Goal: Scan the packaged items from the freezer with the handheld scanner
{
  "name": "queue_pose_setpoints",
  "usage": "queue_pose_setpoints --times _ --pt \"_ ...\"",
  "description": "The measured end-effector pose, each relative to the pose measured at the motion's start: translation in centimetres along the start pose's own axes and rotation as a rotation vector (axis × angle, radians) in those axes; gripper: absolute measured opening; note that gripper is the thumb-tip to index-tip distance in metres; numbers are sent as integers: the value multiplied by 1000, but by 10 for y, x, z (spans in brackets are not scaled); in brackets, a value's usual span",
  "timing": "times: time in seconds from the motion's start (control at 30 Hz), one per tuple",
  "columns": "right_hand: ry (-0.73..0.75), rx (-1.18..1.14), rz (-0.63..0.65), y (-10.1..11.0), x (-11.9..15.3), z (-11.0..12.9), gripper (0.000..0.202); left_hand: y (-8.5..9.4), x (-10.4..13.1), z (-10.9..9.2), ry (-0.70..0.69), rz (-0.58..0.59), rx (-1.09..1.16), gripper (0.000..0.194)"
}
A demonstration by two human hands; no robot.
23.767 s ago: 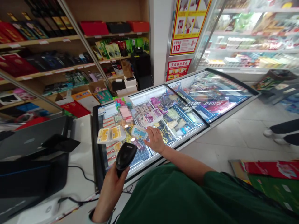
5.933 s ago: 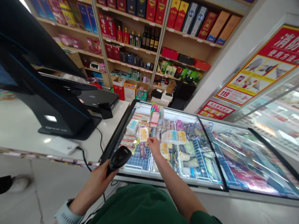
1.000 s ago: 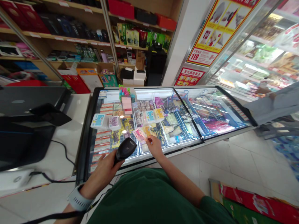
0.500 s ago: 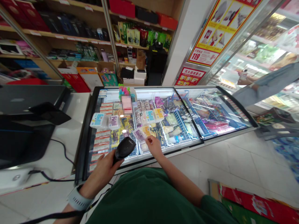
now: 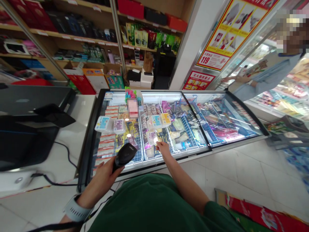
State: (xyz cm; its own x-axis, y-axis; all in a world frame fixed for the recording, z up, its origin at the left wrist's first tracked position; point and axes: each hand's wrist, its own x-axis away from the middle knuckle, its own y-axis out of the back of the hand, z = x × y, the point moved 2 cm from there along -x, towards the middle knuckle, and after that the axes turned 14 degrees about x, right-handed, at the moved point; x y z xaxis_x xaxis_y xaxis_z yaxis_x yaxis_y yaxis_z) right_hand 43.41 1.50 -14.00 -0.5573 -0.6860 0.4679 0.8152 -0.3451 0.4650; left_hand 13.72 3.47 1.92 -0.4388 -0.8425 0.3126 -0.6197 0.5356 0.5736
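My left hand [image 5: 104,174] is wrapped round the handle of a black barcode scanner [image 5: 125,157], whose head points up and right over the freezer's glass. With its fingers pinched, my right hand [image 5: 164,149] grips the lower corner of a clear plastic box [image 5: 151,137], which shows glare and little of its label. Just beyond it lie a blue-labelled box [image 5: 156,121] and a yellow-labelled box [image 5: 166,119]. To the left, another blue-labelled box [image 5: 103,123] and a purple-labelled box [image 5: 119,126] rest on the glass.
The glass-topped chest freezer [image 5: 210,150] holds bagged goods in wire baskets. A counter [image 5: 83,111] with a dark screen [image 5: 54,115] and cables stands at left. Colourful trinkets [image 5: 130,92] sit at the freezer's back edge. Another person [image 5: 263,77] stands at the far right.
The box in my right hand has turned, so its purple label no longer shows clearly. Both hands have shifted slightly. The other person at right has come further into view.
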Motion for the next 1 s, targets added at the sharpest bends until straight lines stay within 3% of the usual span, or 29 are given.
queue_pose_setpoints --times 0.37,0.57,0.77,1.0 --pt "-47 12 -72 -7 2 -10 40 9 6 26 8 -58 -28 33" --pt "-21 16 59 -33 32 -4 37 22 15 47 24 -129 33 40" --pt "83 81 212 -85 34 45 30 36 36 67 37 -201 78 35" --pt "244 228 185 -151 7 115 29 56 67 84 107 -281 114 37"
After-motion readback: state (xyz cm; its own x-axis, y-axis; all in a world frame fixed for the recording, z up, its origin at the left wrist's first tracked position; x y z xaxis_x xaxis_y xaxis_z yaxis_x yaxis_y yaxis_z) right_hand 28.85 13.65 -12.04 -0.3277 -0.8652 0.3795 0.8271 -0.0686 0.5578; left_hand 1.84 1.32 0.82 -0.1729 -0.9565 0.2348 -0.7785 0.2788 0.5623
